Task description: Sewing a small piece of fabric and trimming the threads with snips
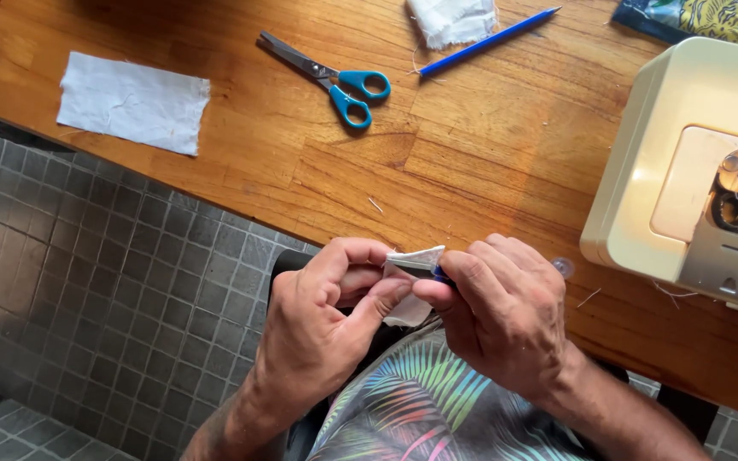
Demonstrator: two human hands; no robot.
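Observation:
My left hand [318, 324] pinches a small folded piece of white cloth [412, 260] between thumb and fingers, just off the near edge of the wooden table [489, 145]. My right hand [501, 312] meets it from the right, fingertips closed on a small blue-tipped thing [440, 274] pressed against the cloth; what it is stays mostly hidden. Both hands hover over my lap, above a leaf-patterned garment [424, 410].
On the table lie blue-handled scissors [335, 75], a flat white cloth rectangle [134, 102] at left, a frayed white cloth scrap [453, 19] and a blue pencil [489, 39] at the far edge. A cream sewing machine [694, 162] stands at right. Grey tiled floor [70, 282] lies below.

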